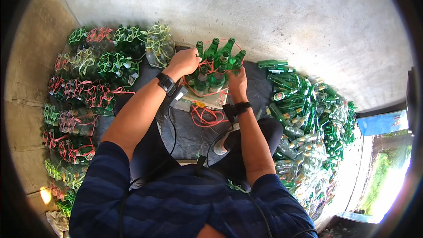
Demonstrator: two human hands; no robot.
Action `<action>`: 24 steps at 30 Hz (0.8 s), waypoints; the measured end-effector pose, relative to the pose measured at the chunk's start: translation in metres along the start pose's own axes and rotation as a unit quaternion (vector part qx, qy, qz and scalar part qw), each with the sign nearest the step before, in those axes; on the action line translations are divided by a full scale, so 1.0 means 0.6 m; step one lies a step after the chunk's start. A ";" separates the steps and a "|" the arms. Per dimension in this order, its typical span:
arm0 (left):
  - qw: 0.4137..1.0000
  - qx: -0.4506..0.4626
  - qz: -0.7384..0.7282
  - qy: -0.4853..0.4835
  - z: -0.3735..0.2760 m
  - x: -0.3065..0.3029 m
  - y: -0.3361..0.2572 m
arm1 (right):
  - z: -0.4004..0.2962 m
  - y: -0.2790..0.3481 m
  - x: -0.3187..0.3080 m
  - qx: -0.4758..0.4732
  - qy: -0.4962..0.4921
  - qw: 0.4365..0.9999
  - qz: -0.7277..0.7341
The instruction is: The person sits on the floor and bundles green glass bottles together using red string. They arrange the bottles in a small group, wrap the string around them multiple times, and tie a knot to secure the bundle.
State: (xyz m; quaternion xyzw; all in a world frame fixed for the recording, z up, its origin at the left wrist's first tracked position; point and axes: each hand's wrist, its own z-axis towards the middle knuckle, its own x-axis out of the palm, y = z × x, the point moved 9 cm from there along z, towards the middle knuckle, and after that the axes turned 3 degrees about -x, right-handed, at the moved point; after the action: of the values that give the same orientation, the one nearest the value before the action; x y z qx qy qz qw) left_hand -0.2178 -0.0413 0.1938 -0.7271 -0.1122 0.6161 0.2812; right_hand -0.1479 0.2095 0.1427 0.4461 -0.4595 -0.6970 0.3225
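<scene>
Several green glass bottles (216,78) stand upright in a tight cluster on a low, light-coloured support (216,100). Red plastic cord (243,60) runs around and between their necks. At the cluster's left side, my left hand (185,61) is closed by the leftmost bottle neck, its fingertips pinching the red cord. My right hand (237,82) is at the front right, its fingers against the bottles and the cord near the necks; its grip is partly hidden. A loose coil of the same red cord (209,117) lies on the dark floor sheet in front of the support.
Bundles of bottles tied with red, green and yellow cord (84,89) stand in rows on the left. On the right, a large heap of loose green and clear bottles (307,129) lies along the wall (297,13). A dark sheet (188,138) covers the floor.
</scene>
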 end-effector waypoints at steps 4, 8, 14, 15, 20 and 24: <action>0.999 -0.021 -0.006 -0.036 0.004 -0.015 0.005 | -0.033 0.008 0.011 0.004 0.004 1.000 -0.025; 0.995 -0.008 0.053 -0.080 0.019 -0.023 0.010 | -0.061 0.013 0.032 0.039 0.027 0.998 -0.029; 0.972 0.087 0.149 -0.162 -0.004 -0.047 -0.048 | -0.059 0.019 0.027 0.042 0.026 0.996 -0.074; 0.968 0.105 0.151 -0.169 -0.011 -0.051 -0.066 | -0.061 0.024 0.026 0.052 0.030 0.995 -0.083; 0.943 0.286 0.062 -0.160 -0.049 -0.027 -0.163 | -0.056 0.007 0.030 0.025 0.015 0.995 -0.100; 0.933 0.343 0.077 -0.076 -0.064 0.049 -0.183 | -0.057 0.002 0.026 0.017 0.007 0.991 -0.130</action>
State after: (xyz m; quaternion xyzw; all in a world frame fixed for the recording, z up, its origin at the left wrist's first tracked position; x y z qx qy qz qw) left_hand -0.1543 0.0526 0.2325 -0.5440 0.1413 0.6899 0.4561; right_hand -0.1229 0.1836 0.1327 0.5127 -0.4067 -0.7220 0.2246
